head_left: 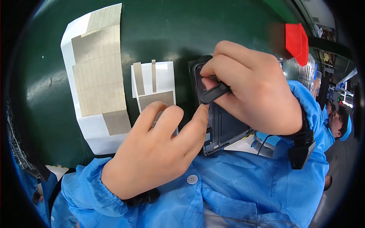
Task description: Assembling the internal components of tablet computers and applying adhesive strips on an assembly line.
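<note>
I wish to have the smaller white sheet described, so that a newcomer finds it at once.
On the green table, find the large white sheet at left. Just right of it, partly behind the left hand, lies the smaller white sheet. Unlike its neighbour, it carries two separate beige strips with white between.

Deep green tabletop [171,32], grey-beige strips [99,76], bright blue smock [243,174].
The tabletop shows pale glossy streaks; the larger backing sheet [93,131] is white, its strips ruled with thin parallel lines. The smaller backing sheet [163,76] is white too, with narrow taupe strips and a taupe block [150,100]. The hand tool [215,93] is solid black, the flat housing [231,124] black and slate grey. The smock has faint stripes and a white button [192,179]; the angular piece [295,42] is vivid red.
</note>
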### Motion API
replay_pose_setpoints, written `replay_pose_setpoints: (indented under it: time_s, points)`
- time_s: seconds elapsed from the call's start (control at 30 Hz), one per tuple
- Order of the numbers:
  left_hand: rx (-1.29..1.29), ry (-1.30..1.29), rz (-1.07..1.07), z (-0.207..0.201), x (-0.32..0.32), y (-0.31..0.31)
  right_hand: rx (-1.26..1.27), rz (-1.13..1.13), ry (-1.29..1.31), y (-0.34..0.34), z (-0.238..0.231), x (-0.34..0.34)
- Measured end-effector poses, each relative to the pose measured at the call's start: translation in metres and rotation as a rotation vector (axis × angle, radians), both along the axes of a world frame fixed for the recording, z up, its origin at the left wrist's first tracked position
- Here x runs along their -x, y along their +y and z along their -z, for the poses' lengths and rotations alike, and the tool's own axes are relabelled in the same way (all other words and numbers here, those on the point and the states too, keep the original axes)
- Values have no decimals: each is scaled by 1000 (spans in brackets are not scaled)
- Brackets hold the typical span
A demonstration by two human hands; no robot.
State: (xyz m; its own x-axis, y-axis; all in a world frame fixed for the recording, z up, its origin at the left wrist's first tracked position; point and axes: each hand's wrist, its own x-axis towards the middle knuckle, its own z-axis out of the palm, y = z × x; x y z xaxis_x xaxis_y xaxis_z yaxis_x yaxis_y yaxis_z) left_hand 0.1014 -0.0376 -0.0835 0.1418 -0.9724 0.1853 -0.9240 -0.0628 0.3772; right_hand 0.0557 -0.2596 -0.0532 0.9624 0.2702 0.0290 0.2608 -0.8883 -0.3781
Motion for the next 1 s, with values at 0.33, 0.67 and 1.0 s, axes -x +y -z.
replay_pose_setpoints:
  time_s: [0.33, 0.67, 1.0]
  points:
    - [-72, -62, 15, -8, 0, 1, 171, -164, 44, -8, 3, 34]
    - [-59, -126, -53, -13, 12, -5, -100, -104, -23, -33, -1, 34]
    - [-71, -12, -333, -40, -13, 12, 181, -134, -68, -24, -6, 25]
